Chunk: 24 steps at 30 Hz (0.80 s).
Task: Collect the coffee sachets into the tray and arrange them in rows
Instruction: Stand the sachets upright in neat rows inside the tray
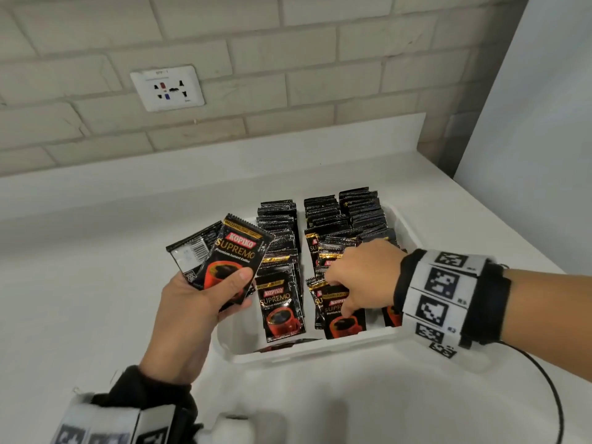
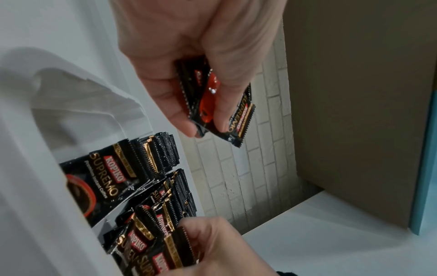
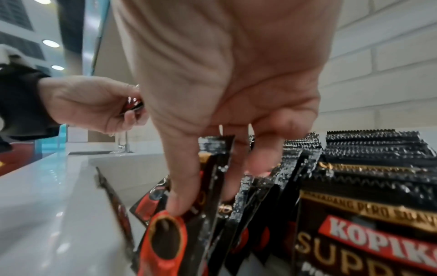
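Observation:
A white tray [image 1: 314, 346] on the white counter holds three rows of black Kopiko coffee sachets [image 1: 278, 238] standing on edge. My left hand [image 1: 224, 293] hovers just left of the tray and grips a small fan of sachets [image 1: 234, 254], thumb across the front one; the left wrist view shows that hand [image 2: 201, 104] and its held sachets [image 2: 238, 119]. My right hand [image 1: 358, 277] reaches into the middle row's front and pinches one sachet [image 1: 344, 318]. In the right wrist view its thumb [image 3: 179, 196] presses that sachet [image 3: 165, 239] with the fingers behind it.
A tiled wall with a socket [image 1: 167, 88] rises behind the counter. A tall white panel [image 1: 528, 123] closes the right side. A black cable [image 1: 551, 395] trails from my right wrist. The tray's moulded near part [image 1: 288, 395] lies toward me. A tap [image 3: 124, 142] stands far left.

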Available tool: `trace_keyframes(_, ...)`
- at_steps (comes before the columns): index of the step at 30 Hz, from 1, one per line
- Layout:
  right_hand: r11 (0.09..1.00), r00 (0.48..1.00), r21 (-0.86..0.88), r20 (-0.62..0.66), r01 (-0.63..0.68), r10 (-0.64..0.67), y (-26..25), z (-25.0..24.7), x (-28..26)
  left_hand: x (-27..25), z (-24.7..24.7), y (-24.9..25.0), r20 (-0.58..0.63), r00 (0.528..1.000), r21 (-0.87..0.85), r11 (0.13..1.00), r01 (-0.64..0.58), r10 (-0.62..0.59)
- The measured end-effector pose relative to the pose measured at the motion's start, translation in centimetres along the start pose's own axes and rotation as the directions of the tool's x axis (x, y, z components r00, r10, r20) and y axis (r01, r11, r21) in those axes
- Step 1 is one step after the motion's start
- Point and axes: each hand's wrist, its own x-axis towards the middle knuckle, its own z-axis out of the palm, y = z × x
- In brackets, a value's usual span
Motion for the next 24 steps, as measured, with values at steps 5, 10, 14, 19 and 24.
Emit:
trace_keyframes(5,0.995,0.996,-0.085,-0.083,-0.050,0.043,0.3,-0.5,0.7,0.2,0.4,0.0,0.012,0.999,0.001,0.999,0.041,-0.041)
trace_keyframes(10,0.985,0.989,-0.127,-0.104,-0.116,0.103,0.9,-0.9,1.6,0.4,0.9,-0.7,0.037,0.988,-0.004,0.989,0.148,-0.148)
trace_keyframes(14,0.974,0.992,-0.199,-0.076,-0.111,0.097,0.8,-0.8,1.4,0.5,1.4,-1.1,0.057,0.972,-0.030,0.973,0.230,-0.228)
trace_keyframes(19,0.973,0.993,-0.212,-0.098,-0.086,0.067,0.9,-0.5,1.1,0.6,1.7,-1.4,0.065,0.961,-0.034,0.962,0.273,-0.270)
trace_keyframes(24,0.974,0.987,-0.188,-0.127,-0.123,0.100,1.0,-0.9,0.7,0.5,1.7,-1.6,0.085,0.956,0.010,0.960,0.280,-0.280)
